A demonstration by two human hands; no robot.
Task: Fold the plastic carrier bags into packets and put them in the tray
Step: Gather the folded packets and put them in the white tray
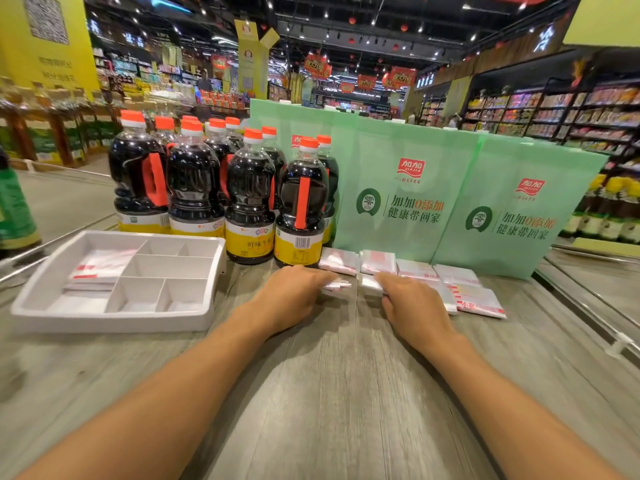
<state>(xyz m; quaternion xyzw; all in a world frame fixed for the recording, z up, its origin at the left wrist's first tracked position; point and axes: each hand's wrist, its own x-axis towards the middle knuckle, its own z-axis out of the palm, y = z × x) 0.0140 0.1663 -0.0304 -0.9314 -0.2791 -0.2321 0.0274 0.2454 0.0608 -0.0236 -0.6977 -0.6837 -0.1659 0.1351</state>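
**Hands on folded plastic, tray off to the left**

Head view: Beyond the left hand [294, 294], a cluster of dark sauce bottles [249, 202] with orange caps is stood on the wooden table [339, 375]. Beyond the right hand [412, 306], two green paper bags [398, 188] are propped upright. A row of folded packets [415, 268] is laid just past the fingertips and out to the right of the right hand. The white tray [114, 323] is set well to the left of the left hand, and stacked packets [93, 271] are seen in its long left compartment. Both hands are held knuckles up and close together, with fingers bent onto white folded plastic [370, 282] between them. The fingertips are smeared by motion blur, so it cannot be told whether the plastic is pinched or only pressed, or whether it is one piece or two.
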